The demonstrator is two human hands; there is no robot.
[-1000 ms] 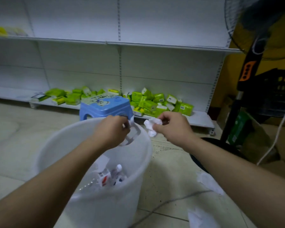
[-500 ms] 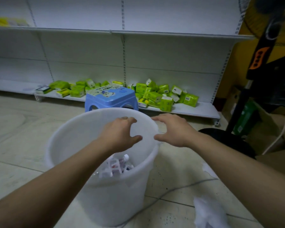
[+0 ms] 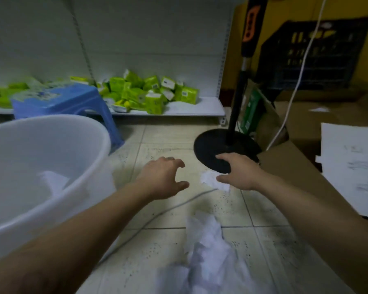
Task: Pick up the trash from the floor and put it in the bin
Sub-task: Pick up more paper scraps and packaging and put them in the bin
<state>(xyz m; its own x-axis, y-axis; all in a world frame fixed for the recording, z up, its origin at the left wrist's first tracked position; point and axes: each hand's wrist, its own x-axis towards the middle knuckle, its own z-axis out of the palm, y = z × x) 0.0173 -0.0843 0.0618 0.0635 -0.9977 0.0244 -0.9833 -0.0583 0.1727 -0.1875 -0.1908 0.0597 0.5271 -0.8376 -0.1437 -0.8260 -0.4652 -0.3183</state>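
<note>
Both bare hands are stretched out low over the pale speckled floor tiles [image 3: 261, 211], fingers spread and holding nothing — a posture that reads as a reach toward the next scrap. The right hand [image 3: 239, 174] hovers just beside a small crumpled white paper [image 3: 210, 180] lying at the near edge of the black round fan base [image 3: 219, 148]; thumb and fingers are parted on either side of it, though whether they already touch it I cannot tell. That scrap is bunched rather than long, its slightly wider span seeming to run left to right across the view. The left hand [image 3: 164, 180] is open too, over bare tile between the paper and the large white translucent plastic bin [image 3: 87, 158], probably kept near the bin for the drop. A bigger crumpled white paper sheet [image 3: 208, 247] lies nearer the person, its long axis running roughly away from the camera, next to a thin grey cable [image 3: 149, 219] on the floor. Inside the bin a white scrap [image 3: 51, 181] is already lying, so the task looks partly done
</note>
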